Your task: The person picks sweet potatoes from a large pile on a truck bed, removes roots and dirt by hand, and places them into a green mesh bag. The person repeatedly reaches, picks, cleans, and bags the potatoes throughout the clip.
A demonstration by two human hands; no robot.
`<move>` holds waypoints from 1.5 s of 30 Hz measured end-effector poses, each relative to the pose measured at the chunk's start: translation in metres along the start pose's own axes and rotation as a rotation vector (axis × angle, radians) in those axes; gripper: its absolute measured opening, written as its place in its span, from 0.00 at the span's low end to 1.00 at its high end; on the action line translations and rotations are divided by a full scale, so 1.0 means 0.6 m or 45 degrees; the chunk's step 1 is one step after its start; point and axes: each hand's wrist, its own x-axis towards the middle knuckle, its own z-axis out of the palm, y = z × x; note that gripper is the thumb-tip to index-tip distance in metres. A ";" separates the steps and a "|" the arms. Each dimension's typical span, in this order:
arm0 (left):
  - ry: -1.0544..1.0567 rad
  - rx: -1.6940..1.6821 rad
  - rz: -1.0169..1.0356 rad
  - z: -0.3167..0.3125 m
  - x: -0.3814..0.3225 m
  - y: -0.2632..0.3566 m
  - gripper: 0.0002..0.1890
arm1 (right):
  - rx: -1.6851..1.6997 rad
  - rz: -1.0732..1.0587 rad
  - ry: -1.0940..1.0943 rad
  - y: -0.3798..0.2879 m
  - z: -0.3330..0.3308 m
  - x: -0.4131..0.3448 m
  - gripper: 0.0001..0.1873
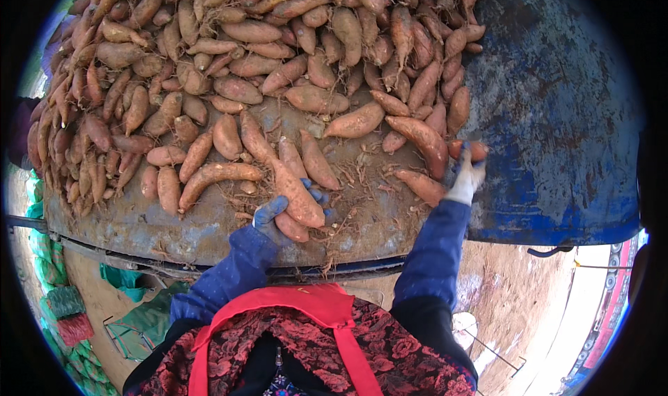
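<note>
My left hand [271, 222] wears a white work glove with blue-coated fingers. Its thumb and fingers close around a long sweet potato [296, 196], and a smaller sweet potato [290, 227] lies against the palm beneath it. My right hand [469, 177], gloved the same way, grips a small reddish sweet potato [474, 150] at the right edge of the heap. Just left of that hand lie a large curved sweet potato [425, 141] and a shorter sweet potato [420, 186]. A bent sweet potato [219, 177] rests left of my left hand.
A big heap of sweet potatoes [250, 62] covers the worn metal bed [172, 239]. Rightward extends a scuffed blue metal panel [553, 135]. Below the edge are a green bin [123, 281], filled green sacks [49, 263] and a metal frame [125, 338].
</note>
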 end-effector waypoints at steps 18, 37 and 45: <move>0.033 -0.407 0.405 -0.082 -0.017 0.060 0.28 | -1.674 -0.848 -0.749 -0.060 0.080 -0.029 0.40; 0.220 -0.230 0.252 -0.159 -0.053 0.077 0.25 | -1.436 -0.347 -0.890 -0.077 0.160 -0.178 0.42; -0.101 0.531 -0.617 -0.198 -0.002 0.138 0.21 | -1.185 -0.821 -1.098 -0.111 0.235 -0.041 0.40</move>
